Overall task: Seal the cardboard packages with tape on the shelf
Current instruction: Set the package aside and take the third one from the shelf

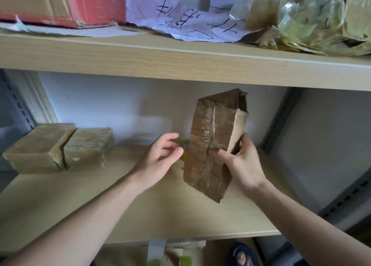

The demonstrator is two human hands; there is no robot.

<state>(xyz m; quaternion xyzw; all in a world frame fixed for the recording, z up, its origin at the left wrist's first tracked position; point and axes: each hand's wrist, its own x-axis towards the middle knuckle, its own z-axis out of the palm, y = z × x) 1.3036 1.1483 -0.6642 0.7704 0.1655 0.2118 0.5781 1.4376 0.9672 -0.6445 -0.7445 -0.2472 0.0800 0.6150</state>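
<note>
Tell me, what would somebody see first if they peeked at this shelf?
First, the brown cardboard package wrapped in shiny tape, standing tilted on the middle shelf, gripped by the right hand. The left hand hovers open beside it. Two more taped packages lie at the shelf's left end, and crumpled paper with black writing sits on the shelf above.

Right hand (240,163) grips the taped cardboard package (212,137) (tilted) on the shelf (160,211); left hand (160,157) hovers beside.
</note>
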